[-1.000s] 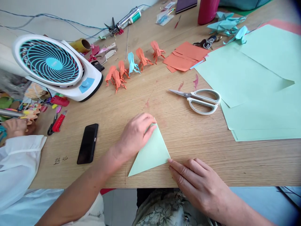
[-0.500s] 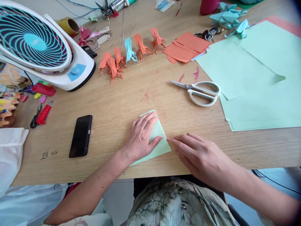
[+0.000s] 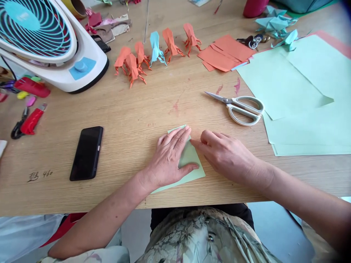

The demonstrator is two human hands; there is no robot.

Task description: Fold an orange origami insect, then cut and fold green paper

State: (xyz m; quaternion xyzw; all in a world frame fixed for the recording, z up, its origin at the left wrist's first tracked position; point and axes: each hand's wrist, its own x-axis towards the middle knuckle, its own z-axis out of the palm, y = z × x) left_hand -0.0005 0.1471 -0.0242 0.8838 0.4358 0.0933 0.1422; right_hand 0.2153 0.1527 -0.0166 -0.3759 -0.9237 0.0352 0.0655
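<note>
A folded sheet of pale green paper (image 3: 192, 155) lies on the wooden table close to its front edge. My left hand (image 3: 170, 157) rests flat on it, fingers stretched toward the far corner and thumb spread out to the right, covering much of the sheet. At the paper's right edge is my right hand (image 3: 225, 153), its fingers curled in and the index fingertip touching the edge near the top. I see nothing held in the right hand; its thumb is hidden. White-handled scissors (image 3: 238, 106) lie beyond the right hand.
Large green sheets (image 3: 307, 124) cover the right side. Orange paper pieces (image 3: 227, 53) and folded orange figures (image 3: 171, 44) sit at the back, beside a blue one (image 3: 155, 47). A black phone (image 3: 86, 153), a red cutter (image 3: 33, 119) and a fan (image 3: 90, 69) are on the left.
My right hand has moved up along the paper's right edge, from near its lower corner toward the top, and its fingers are more curled. My left hand stays on the paper. The view has shifted slightly.
</note>
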